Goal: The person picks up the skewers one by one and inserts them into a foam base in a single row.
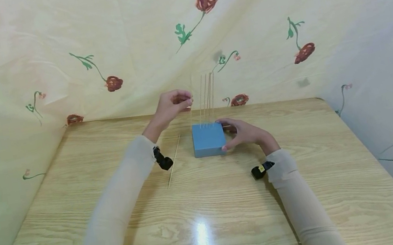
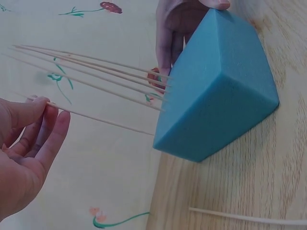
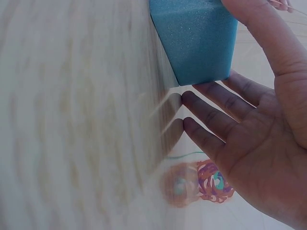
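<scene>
A blue foam block (image 1: 208,139) rests on the table towards its back edge. Several thin wooden skewers (image 1: 210,98) stand upright in a row along the block's far edge. My left hand (image 1: 174,105) pinches another skewer (image 2: 105,119) between thumb and fingertips, left of that row. Its lower end meets the top of the block near a corner; whether it is stuck in cannot be told. My right hand (image 1: 243,132) holds the block from the right, thumb at the near corner and fingers at the far side, as the right wrist view (image 3: 254,120) also shows.
One loose skewer (image 1: 173,161) lies on the wooden table (image 1: 227,204), left of the block and beside my left wrist. A flowered cloth (image 1: 148,30) hangs behind the table and along its sides. Each wrist carries a small black camera (image 1: 164,161).
</scene>
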Motion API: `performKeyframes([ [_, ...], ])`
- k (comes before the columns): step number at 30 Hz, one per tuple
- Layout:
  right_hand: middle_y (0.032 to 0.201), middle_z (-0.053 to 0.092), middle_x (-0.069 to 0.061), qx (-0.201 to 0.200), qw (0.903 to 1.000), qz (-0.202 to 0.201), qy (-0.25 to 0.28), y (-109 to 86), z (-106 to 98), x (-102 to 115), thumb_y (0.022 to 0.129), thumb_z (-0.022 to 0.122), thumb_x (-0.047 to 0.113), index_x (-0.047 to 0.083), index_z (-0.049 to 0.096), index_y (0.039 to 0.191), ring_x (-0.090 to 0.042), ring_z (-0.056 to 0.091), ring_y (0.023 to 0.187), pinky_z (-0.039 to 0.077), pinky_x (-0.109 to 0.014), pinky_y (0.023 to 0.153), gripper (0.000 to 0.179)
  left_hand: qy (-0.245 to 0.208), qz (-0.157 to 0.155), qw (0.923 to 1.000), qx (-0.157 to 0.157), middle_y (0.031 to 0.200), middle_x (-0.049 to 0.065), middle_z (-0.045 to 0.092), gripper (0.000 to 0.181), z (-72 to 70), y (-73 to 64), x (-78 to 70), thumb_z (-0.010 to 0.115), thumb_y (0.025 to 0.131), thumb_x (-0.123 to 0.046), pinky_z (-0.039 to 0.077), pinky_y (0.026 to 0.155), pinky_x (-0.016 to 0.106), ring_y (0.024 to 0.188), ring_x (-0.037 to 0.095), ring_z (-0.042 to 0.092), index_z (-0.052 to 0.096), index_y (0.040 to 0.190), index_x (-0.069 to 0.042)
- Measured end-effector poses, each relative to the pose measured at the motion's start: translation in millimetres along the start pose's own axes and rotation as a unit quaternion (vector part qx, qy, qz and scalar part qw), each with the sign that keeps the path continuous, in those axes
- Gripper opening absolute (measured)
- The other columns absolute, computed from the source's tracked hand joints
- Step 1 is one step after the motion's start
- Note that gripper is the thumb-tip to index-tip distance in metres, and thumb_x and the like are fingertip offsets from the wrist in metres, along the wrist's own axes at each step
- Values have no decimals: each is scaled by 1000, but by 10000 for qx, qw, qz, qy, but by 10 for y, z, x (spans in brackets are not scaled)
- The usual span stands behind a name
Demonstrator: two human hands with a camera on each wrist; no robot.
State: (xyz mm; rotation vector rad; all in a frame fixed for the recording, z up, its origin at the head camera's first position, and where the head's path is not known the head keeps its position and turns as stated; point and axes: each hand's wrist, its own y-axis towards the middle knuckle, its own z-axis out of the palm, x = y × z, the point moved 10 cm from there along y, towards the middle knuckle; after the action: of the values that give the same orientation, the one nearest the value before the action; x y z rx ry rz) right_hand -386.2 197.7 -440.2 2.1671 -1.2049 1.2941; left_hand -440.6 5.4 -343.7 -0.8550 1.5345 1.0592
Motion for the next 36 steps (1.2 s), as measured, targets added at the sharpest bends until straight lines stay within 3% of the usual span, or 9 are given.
performKeyframes([
  [7, 167, 26, -17, -3, 10000, 66, 73, -2, 5, -4, 82, 86, 11, 7, 26, 161, -41, 27, 153, 26, -58, 125, 99, 14, 249, 9997, -60, 116, 34, 64, 19, 56, 14, -44, 65, 97, 1, 61, 91, 47, 84, 9, 67, 66, 114, 9],
  [10, 167, 26, -16, -8, 10000, 68, 55, 1, 2, -13, 82, 86, 12, 7, 27, 161, -41, 27, 153, 26, -58, 125, 99, 18, 258, 9996, -85, 113, 30, 66, 18, 67, 32, -19, 66, 97, 0, 64, 84, 36, 84, 10, 68, 67, 113, 7],
  [13, 167, 26, -17, -13, 10000, 65, 35, -1, -3, -14, 82, 86, 12, 8, 27, 161, -41, 27, 153, 26, -58, 125, 98, 19, 272, 9996, -101, 111, 29, 67, 18, 75, 51, 10, 66, 97, -1, 64, 81, 31, 91, 25, 70, 67, 113, 7],
  [17, 167, 27, -16, -17, 10000, 65, 9, -4, -4, -8, 83, 86, 12, 8, 27, 161, -41, 28, 153, 26, -58, 125, 98, -18, 303, 9995, -70, 110, 29, 66, 21, 93, 60, 33, 66, 97, 0, 62, 89, 46, 102, 43, 65, 65, 115, 11],
  [20, 166, 27, -16, -24, 10000, 62, 4, -4, -4, -3, 83, 86, 12, 7, 27, 160, -41, 28, 153, 25, -58, 125, 98, -33, 283, 9996, -62, 102, 19, 69, 22, 103, 63, 52, 66, 97, 0, 59, 92, 52, 96, 35, 68, 65, 116, 11],
  [25, 167, 26, -17, -15, 10000, 61, -29, -3, -2, -4, 83, 86, 12, 7, 27, 160, -41, 27, 153, 25, -58, 125, 97, -3, 297, 9995, -67, 94, 3, 68, 20, 112, 69, 65, 66, 97, -1, 63, 87, 43, 84, 11, 68, 67, 114, 8],
  [32, 166, 27, -16, -12, 10000, 38, -59, 10, -1, -9, 83, 86, 14, 7, 27, 161, -41, 28, 153, 26, -58, 125, 98, -45, 373, 9993, -67, 93, 1, 68, 18, 126, 74, 56, 66, 97, -1, 63, 87, 41, 84, 10, 68, 67, 113, 8],
  [36, 166, 27, -16, -5, 10000, 13, -66, 16, -2, -9, 83, 86, 14, 7, 27, 160, -40, 29, 153, 26, -58, 125, 98, -66, 414, 9991, -75, 94, 3, 69, 18, 127, 83, 57, 66, 97, 0, 64, 82, 34, 84, 9, 68, 67, 113, 8],
])
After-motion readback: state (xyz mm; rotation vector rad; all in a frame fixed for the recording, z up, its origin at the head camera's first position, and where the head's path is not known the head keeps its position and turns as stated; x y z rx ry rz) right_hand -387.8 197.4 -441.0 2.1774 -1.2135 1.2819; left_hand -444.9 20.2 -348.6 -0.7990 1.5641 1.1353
